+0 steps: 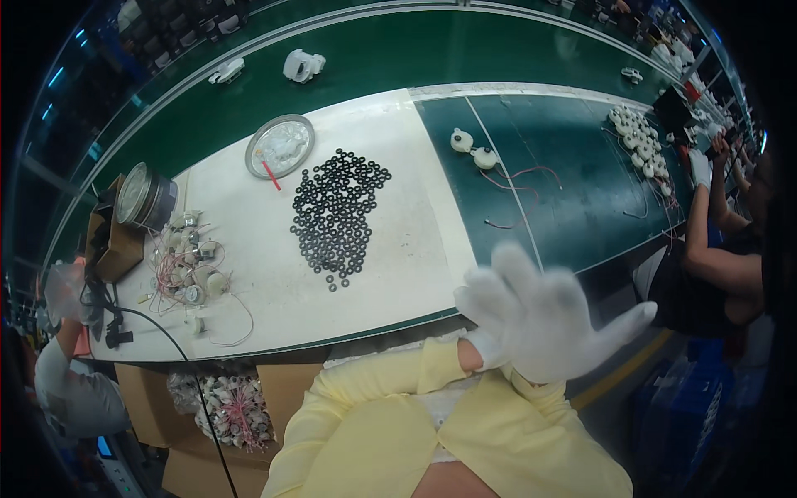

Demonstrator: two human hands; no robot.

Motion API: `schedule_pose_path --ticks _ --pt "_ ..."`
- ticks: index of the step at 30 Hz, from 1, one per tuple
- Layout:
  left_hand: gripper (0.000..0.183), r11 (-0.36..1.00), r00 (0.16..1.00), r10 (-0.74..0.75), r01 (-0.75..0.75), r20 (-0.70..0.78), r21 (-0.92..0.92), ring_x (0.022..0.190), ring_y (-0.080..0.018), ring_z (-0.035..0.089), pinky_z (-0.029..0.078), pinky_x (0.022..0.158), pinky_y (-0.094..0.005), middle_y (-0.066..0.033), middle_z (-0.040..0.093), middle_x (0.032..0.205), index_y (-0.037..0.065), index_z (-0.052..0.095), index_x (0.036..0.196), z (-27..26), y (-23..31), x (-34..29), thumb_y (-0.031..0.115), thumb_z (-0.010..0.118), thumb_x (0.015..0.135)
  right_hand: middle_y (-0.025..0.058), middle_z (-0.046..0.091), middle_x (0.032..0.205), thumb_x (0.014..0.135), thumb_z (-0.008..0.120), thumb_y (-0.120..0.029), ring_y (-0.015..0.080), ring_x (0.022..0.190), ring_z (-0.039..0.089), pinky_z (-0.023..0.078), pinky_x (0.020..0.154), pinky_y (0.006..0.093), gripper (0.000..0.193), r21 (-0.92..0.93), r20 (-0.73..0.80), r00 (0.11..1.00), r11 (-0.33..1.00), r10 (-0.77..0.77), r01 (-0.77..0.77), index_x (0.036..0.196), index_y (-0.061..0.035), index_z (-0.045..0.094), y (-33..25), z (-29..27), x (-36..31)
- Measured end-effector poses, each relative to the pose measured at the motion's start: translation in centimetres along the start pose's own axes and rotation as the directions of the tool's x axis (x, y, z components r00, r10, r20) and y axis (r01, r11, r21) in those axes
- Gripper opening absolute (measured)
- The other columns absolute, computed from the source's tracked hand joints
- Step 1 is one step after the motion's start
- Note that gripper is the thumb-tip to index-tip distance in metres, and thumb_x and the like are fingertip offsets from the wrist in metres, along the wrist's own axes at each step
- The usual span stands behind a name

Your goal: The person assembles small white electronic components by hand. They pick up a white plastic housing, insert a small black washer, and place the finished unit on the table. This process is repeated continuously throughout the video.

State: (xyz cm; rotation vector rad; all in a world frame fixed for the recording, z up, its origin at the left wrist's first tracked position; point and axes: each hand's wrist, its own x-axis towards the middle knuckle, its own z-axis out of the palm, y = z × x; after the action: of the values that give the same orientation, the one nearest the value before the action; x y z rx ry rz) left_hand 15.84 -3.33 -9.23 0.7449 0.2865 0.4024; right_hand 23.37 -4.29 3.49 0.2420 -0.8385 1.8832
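Both my hands wear white gloves and are raised together in front of the table's near edge. My right hand (552,324) is blurred, its fingers spread and its thumb stretched out to the right; nothing shows in it. My left hand (488,345) reaches across to the right hand's wrist and overlaps it, its fingers mostly hidden. Beyond them, two round cream-coloured motor-like parts (485,158) with thin reddish wires lie on the green mat (573,191). Left of the hands, many small black rings (336,212) are spread on the white tabletop (398,274).
A round metal tray (250,159) holds clear plastic, with a red stick (271,176) beside it. At left are wired parts (187,261), a metal tin (149,195) and a cardboard box (124,249). An open carton (145,407) stands below. A co-worker's arm (701,207) is at right.
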Motion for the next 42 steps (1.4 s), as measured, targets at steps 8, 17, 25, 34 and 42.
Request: schedule_pose_path --ticks 8,17,25,34,42 --pt "0.043 0.817 0.705 0.563 -0.555 -0.431 0.158 0.12 -0.0247 0.06 0.051 0.101 -0.0407 -0.012 0.058 0.135 0.001 0.051 0.142 3.0 8.2 -11.5 0.024 0.057 0.106 0.0191 -0.003 0.178 0.101 0.02 -0.083 0.0565 0.159 0.002 0.003 0.122 0.0772 0.091 0.142 0.105 0.995 0.99 0.003 -0.018 0.172 -0.03 0.0 2.1 -2.2 3.4" --pt "0.034 -0.162 0.301 0.953 0.384 0.043 0.909 0.111 -0.0427 0.062 0.052 0.091 -0.0522 -0.016 0.065 0.116 0.005 0.07 0.105 4.9 11.5 -18.1 0.03 0.076 0.083 0.0164 0.025 0.175 0.096 0.018 -0.09 0.0611 0.156 0.01 0.0 0.125 0.0734 0.1 -0.199 0.148 0.989 0.98 0.02 0.01 0.17 -0.0227 0.027 7.7 -3.3 5.7" --pt "0.031 -0.062 0.338 0.941 0.137 0.012 0.989 0.107 -0.0436 0.065 0.053 0.092 -0.0525 -0.0159 0.067 0.104 0.007 0.065 0.109 4.7 10.0 -17.3 0.022 0.077 0.084 0.0245 0.029 0.171 0.102 0.03 -0.079 0.0577 0.155 0.018 0.003 0.125 0.0742 0.092 -0.178 0.163 0.987 0.984 0.0 0.03 0.167 -0.0152 0.03 8.6 -2.3 5.6" --pt "0.053 -0.141 0.253 0.961 0.108 0.11 0.984 0.101 -0.043 0.064 0.054 0.083 -0.0501 -0.0192 0.063 0.118 0.005 0.064 0.123 4.6 12.7 -16.8 0.028 0.078 0.078 0.0287 0.025 0.171 0.1 0.044 -0.074 0.0524 0.15 0.033 0.028 0.122 0.069 0.087 -0.266 0.293 0.935 0.922 -0.201 0.281 0.166 -0.0183 0.031 7.7 -3.5 6.2" --pt "0.057 -0.052 0.306 0.952 0.091 0.022 0.994 0.087 -0.0386 0.061 0.051 0.073 -0.047 -0.0203 0.062 0.108 0.008 0.067 0.126 3.4 11.5 -15.4 0.03 0.077 0.075 0.0316 0.03 0.165 0.093 0.05 -0.081 0.0485 0.141 0.045 0.037 0.114 0.0631 0.097 -0.302 -0.275 0.961 0.951 -0.019 -0.067 0.158 -0.0085 0.046 8.9 -2.0 4.1"
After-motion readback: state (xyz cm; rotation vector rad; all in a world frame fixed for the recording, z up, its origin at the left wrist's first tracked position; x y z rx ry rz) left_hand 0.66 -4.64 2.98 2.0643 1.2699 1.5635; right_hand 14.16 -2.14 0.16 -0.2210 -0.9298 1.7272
